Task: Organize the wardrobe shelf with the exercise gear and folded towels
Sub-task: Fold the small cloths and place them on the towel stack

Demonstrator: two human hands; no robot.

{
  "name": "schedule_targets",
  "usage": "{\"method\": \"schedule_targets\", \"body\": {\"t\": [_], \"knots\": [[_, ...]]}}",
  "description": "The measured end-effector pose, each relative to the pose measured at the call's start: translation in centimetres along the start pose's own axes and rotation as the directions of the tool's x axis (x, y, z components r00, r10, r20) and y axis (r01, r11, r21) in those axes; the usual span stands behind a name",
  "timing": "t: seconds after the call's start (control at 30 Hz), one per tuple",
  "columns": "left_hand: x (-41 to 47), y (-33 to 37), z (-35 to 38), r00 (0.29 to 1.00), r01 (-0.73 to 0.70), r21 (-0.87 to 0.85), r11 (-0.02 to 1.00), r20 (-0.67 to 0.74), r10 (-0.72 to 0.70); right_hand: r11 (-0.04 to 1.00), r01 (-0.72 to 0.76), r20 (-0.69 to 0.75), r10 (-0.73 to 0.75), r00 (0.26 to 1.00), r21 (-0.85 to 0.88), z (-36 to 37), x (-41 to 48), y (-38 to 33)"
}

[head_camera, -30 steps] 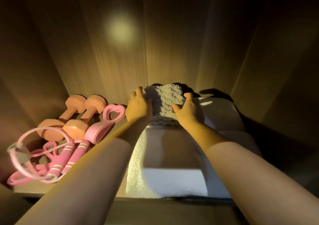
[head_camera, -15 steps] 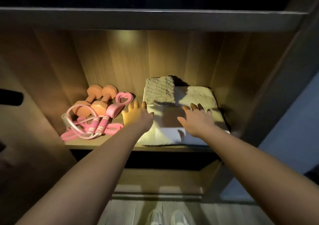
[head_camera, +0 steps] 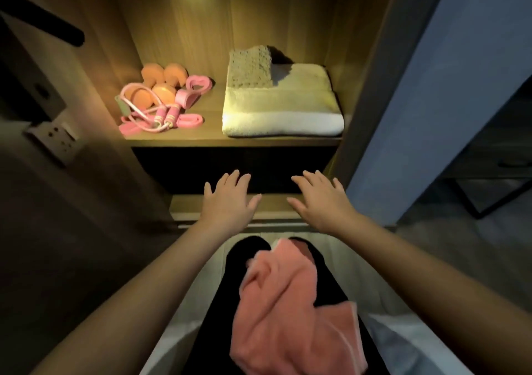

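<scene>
Left hand (head_camera: 230, 200) and right hand (head_camera: 319, 202) hover spread, empty, below the shelf (head_camera: 178, 141). Gear (head_camera: 184, 98), apparently dumbbells (head_camera: 175, 73) and rope (head_camera: 164, 115), fills its left end; towels (head_camera: 280, 107) stack right, sorted by kind.

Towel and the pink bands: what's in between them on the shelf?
Nothing. The head view shows only a narrow bare strip of shelf between the pink bands and the big towel.

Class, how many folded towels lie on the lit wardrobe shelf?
2. A large white towel on the right of the shelf; a small grey towel stacked on its back left corner. Others could hide beneath.
</scene>
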State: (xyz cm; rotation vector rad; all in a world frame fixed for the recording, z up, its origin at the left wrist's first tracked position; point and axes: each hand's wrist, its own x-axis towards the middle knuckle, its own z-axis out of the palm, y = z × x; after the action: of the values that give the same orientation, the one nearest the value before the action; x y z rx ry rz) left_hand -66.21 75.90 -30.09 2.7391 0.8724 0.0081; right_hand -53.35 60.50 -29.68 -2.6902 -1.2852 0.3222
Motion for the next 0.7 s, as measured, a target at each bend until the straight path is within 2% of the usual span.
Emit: {"method": "schedule_targets", "body": {"t": [0.2,0.37,0.57,0.7], "knots": [[-5.0,0.2,4.7,0.996,0.027,-0.112,0.993,0.091,-0.017,0.990,-0.079,0.050,0.073,0.996,0.119,6.2,-6.0,0.7],[-7.0,1.3,7.8,0.979,0.095,-0.181,0.979,0.197,-0.058,0.956,-0.161,0.096,0.141,0.985,0.247,10.0,-7.1,1.5],[-7.9,1.7,11.0,0.969,0.135,-0.281,0.950,0.237,-0.068,0.898,-0.182,0.105,0.152,0.983,0.400,11.9,-6.2,0.6],[-7.8,1.4,11.9,0.979,0.143,-0.309,0.940,0.186,-0.087,0.862,-0.204,0.079,0.189,0.979,0.465,13.3,-6.3,0.3]]}}
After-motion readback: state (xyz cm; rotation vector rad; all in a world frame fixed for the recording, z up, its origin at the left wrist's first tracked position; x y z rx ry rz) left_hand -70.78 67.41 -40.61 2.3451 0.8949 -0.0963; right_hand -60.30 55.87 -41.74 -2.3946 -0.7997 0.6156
